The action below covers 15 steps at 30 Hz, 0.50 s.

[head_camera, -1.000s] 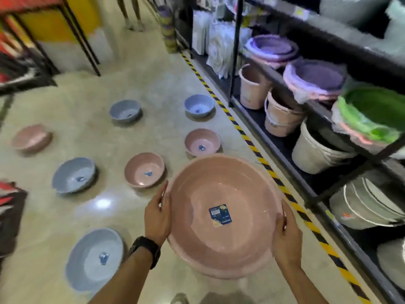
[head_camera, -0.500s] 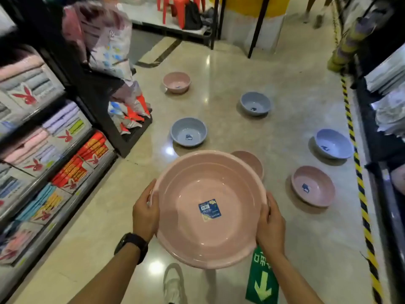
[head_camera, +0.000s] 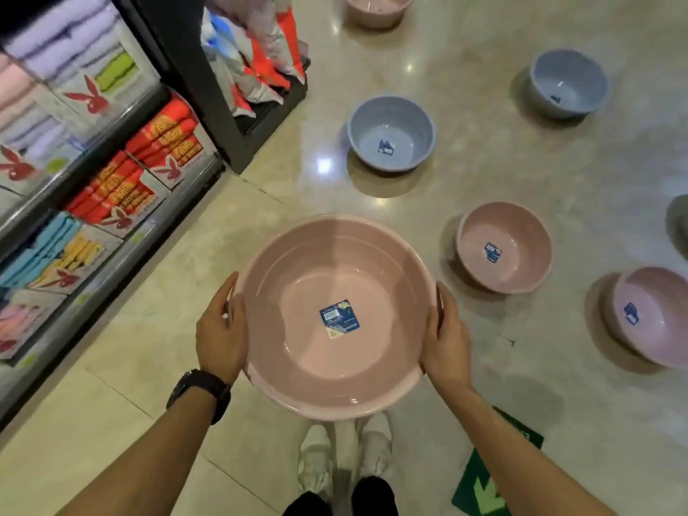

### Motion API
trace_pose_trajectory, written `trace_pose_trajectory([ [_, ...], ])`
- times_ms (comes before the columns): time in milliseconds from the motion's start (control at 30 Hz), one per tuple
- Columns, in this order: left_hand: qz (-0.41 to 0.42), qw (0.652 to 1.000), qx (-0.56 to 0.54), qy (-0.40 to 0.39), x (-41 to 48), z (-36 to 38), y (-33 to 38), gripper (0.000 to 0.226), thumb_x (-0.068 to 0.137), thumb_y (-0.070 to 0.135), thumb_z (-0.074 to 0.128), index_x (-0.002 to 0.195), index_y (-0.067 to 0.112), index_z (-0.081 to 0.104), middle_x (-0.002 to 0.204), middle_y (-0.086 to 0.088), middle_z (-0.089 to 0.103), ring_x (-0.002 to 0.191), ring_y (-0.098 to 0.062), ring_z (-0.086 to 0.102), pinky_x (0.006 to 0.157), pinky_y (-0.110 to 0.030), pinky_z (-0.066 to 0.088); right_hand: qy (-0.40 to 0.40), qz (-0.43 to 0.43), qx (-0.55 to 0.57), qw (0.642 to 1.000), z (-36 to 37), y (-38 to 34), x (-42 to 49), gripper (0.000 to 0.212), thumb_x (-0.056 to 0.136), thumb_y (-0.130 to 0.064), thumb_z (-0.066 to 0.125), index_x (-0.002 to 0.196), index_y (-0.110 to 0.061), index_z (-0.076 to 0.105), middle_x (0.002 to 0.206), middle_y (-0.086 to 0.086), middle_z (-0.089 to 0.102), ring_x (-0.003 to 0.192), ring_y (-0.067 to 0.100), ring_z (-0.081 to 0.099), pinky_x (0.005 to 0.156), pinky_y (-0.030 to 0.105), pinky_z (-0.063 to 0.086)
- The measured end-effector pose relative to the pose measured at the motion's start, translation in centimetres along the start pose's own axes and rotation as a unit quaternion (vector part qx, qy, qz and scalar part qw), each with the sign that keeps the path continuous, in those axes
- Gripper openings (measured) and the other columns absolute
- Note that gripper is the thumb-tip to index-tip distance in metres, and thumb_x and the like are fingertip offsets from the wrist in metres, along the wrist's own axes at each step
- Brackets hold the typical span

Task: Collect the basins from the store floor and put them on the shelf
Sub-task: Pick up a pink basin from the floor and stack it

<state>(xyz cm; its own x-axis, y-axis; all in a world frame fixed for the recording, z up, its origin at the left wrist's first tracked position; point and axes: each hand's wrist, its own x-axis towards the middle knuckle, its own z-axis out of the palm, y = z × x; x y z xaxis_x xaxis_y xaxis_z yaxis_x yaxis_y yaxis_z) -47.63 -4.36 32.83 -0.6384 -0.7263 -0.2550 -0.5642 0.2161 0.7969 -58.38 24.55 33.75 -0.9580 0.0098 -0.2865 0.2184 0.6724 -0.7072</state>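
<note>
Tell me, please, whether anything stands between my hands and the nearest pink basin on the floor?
Only the large pink basin, which the left hand and right hand hold by its rim; bare floor lies between it and the small pink basin.

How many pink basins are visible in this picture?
4: the held basin between left hand and right hand; on the floor, the top-edge basin, the middle-right basin, the right-edge basin. Others may be off-frame.

The person is wearing a black wristwatch (head_camera: pixel 199 394) on the bare left forearm, with white sneakers (head_camera: pixel 314 459) and dark trousers (head_camera: pixel 374 495) showing at six o'clock.
</note>
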Motion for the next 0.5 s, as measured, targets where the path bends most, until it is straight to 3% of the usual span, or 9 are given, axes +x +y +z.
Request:
trace_pose_trajectory([
  [100, -0.014, 0.999, 0.035, 0.003, 2.8, 3.8, -5.9, 0.042, 0.104, 0.043, 0.041, 0.144, 0.035, 0.048, 0.124, 0.000, 0.067, 0.104, -0.018, 0.064, 0.085, -0.032, 0.050, -0.027, -0.006, -0.025, 0.999, 5.2, 4.7, 3.5, 0.040, 0.101, -0.039, 0.036, 0.141, -0.037, 0.035, 0.095, -0.014, 0.063, 0.087, 0.016, 0.058, 0.075, 0.031, 0.040],
  [167, -0.025, 0.998, 0.060, 0.010, 4.8, 7.0, -10.7, 0.044, 0.103, 0.047, 0.039, 0.145, 0.037, 0.045, 0.111, 0.004, 0.070, 0.091, -0.011, 0.064, 0.075, -0.026, 0.048, -0.042, -0.012, -0.042, 0.998, 9.3, 8.5, 6.3, 0.040, 0.101, -0.039, 0.035, 0.140, -0.037, 0.034, 0.088, -0.020, 0.056, 0.081, 0.012, 0.055, 0.073, 0.029, 0.039],
  [233, -0.037, 0.997, 0.073, 0.018, 6.3, 10.1, -15.0, 0.044, 0.103, 0.051, 0.037, 0.145, 0.040, 0.042, 0.092, 0.013, 0.068, 0.080, -0.006, 0.063, 0.066, -0.025, 0.046, -0.057, -0.020, -0.049, 0.997, 13.2, 12.0, 9.0, 0.040, 0.100, -0.040, 0.033, 0.140, -0.038, 0.033, 0.091, -0.014, 0.058, 0.081, 0.014, 0.055, 0.072, 0.030, 0.039],
  [300, -0.050, 0.995, 0.085, 0.028, 7.4, 12.7, -18.9, 0.042, 0.104, 0.048, 0.036, 0.145, 0.041, 0.041, 0.087, 0.010, 0.067, 0.079, -0.016, 0.064, 0.069, -0.032, 0.048, -0.071, -0.030, -0.056, 0.995, 16.8, 15.1, 11.4, 0.038, 0.099, -0.041, 0.030, 0.137, -0.040, 0.033, 0.092, -0.010, 0.061, 0.081, 0.016, 0.059, 0.069, 0.030, 0.040],
  [400, -0.072, 0.992, 0.094, 0.038, 8.7, 15.8, -23.9, 0.041, 0.105, 0.045, 0.034, 0.145, 0.039, 0.041, 0.098, 0.001, 0.068, 0.089, -0.025, 0.063, 0.079, -0.039, 0.050, -0.091, -0.035, -0.053, 0.994, 21.2, 19.2, 13.4, 0.036, 0.101, -0.042, 0.029, 0.136, -0.042, 0.032, 0.092, -0.009, 0.064, 0.083, 0.017, 0.061, 0.071, 0.031, 0.042],
  [500, -0.078, 0.991, 0.106, 0.032, 9.1, 18.1, -27.4, 0.042, 0.105, 0.045, 0.033, 0.146, 0.039, 0.038, 0.087, 0.009, 0.065, 0.077, -0.020, 0.062, 0.070, -0.036, 0.046, -0.100, -0.039, -0.050, 0.993, 23.8, 22.3, 14.5, 0.038, 0.098, -0.043, 0.029, 0.136, -0.044, 0.031, 0.085, -0.022, 0.059, 0.078, 0.009, 0.060, 0.069, 0.032, 0.042],
])
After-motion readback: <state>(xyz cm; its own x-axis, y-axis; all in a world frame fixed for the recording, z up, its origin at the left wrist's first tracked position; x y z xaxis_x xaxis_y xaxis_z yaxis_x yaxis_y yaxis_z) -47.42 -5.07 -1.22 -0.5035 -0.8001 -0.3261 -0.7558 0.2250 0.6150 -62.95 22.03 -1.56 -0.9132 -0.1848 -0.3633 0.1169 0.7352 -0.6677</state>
